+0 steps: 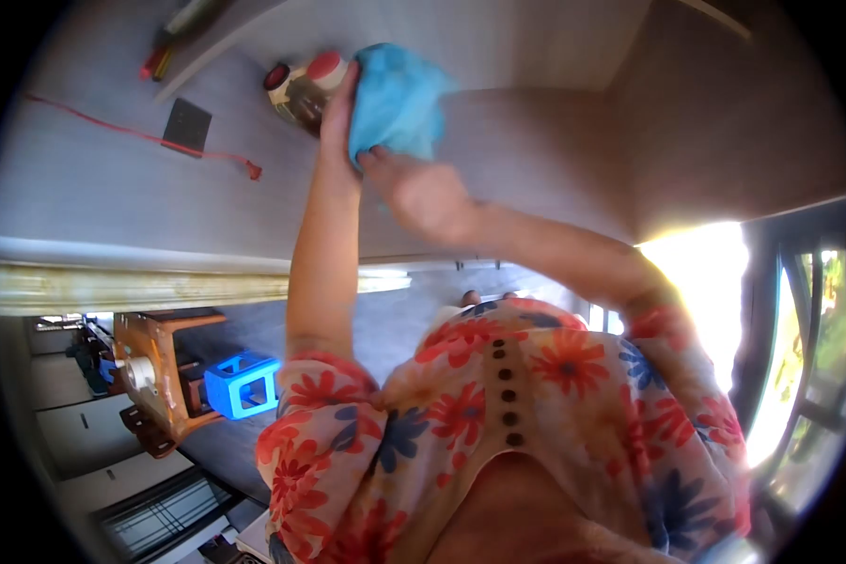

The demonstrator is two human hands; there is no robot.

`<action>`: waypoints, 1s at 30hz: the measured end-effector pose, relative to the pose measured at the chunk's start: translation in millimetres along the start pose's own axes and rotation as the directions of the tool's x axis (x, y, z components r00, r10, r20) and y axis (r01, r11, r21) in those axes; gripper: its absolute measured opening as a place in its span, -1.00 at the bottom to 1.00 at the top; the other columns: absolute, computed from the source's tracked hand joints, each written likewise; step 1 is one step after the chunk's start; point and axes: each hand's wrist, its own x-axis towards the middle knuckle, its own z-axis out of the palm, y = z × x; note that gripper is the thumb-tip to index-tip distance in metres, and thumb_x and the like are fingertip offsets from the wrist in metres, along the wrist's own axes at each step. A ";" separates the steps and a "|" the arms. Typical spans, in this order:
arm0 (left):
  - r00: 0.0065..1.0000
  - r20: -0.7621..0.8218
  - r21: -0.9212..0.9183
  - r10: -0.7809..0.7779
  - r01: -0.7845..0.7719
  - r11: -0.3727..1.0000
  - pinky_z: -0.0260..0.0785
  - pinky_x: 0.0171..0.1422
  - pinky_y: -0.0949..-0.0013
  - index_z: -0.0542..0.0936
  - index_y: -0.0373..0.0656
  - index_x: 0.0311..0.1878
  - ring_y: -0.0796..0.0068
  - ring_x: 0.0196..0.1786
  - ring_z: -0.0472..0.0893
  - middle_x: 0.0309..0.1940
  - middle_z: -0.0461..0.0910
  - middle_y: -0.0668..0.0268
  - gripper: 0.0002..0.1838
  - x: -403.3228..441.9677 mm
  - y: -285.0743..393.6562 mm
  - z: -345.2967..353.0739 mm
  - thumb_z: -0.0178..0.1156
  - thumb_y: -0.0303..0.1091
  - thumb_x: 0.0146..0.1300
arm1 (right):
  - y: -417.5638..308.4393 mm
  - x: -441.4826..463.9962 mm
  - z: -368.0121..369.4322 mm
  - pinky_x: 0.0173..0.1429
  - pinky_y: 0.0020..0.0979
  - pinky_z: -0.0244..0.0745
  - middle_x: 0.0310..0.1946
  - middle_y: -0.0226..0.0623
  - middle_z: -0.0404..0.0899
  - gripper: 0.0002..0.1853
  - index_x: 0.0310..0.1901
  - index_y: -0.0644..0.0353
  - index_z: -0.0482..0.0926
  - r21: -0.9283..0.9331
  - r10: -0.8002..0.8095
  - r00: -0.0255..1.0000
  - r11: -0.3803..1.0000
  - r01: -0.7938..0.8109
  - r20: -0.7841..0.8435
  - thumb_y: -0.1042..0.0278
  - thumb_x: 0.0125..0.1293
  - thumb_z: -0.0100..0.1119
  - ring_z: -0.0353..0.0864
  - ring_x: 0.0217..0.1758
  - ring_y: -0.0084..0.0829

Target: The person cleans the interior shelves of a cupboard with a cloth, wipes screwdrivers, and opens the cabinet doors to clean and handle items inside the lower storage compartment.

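Observation:
A crumpled light blue bundle (399, 99), a cloth or thin bag, is held up at the top middle of the head view, smeared by motion. My left hand (339, 105) grips its left side, with most of the fingers hidden behind it. At its lower edge, my right hand (428, 195) is closed, thumb and fingers pinching the material. Just beyond my left hand stand a jar with a dark red lid (277, 77) and a jar with a lighter red lid (326, 68), both on the grey surface (508, 141).
A red cord (113, 124) runs across a dark square plate (187, 127) at the upper left. Lower left are a blue plastic stool (242, 385) and a wooden table (164, 367). Bright light enters by the window (790, 329) on the right.

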 end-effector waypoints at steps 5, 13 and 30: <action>0.991 -0.013 0.007 0.135 -0.135 0.991 0.31 0.16 0.27 0.35 -0.25 0.12 0.27 0.07 0.45 0.04 0.43 0.13 -0.47 -8.9 3.3 0.7 -0.20 0.01 0.34 | -5.5 -8.7 8.6 -0.25 -0.32 0.52 0.01 -0.11 0.44 -0.51 0.09 0.15 0.35 0.066 0.009 1.000 0.998 -0.009 0.006 0.51 0.03 0.04 0.55 -0.17 -0.17; 0.961 0.258 -0.118 0.100 -0.072 0.990 0.27 0.20 0.18 0.33 -0.24 0.15 0.19 0.12 0.41 0.10 0.39 0.10 -0.43 -7.9 4.2 -2.7 -0.27 0.05 0.34 | 16.5 6.4 -46.9 -0.12 -0.31 0.47 0.04 -0.16 0.41 -0.54 0.02 0.08 0.45 0.343 0.078 0.993 0.933 -0.105 0.090 0.52 0.00 0.16 0.51 -0.10 -0.16; 0.278 0.447 0.574 0.850 -0.818 -0.034 0.38 -0.24 0.57 0.50 -0.25 -0.08 0.64 -0.20 0.49 -0.19 0.52 0.36 -0.68 -120.2 122.2 148.2 0.12 -0.63 0.04 | 75.2 48.3 -258.4 -0.07 -0.37 0.45 -0.29 -0.40 0.57 -0.80 -0.23 0.15 0.54 0.974 0.286 0.957 0.203 -0.103 0.042 0.32 0.13 0.23 0.55 -0.21 -0.48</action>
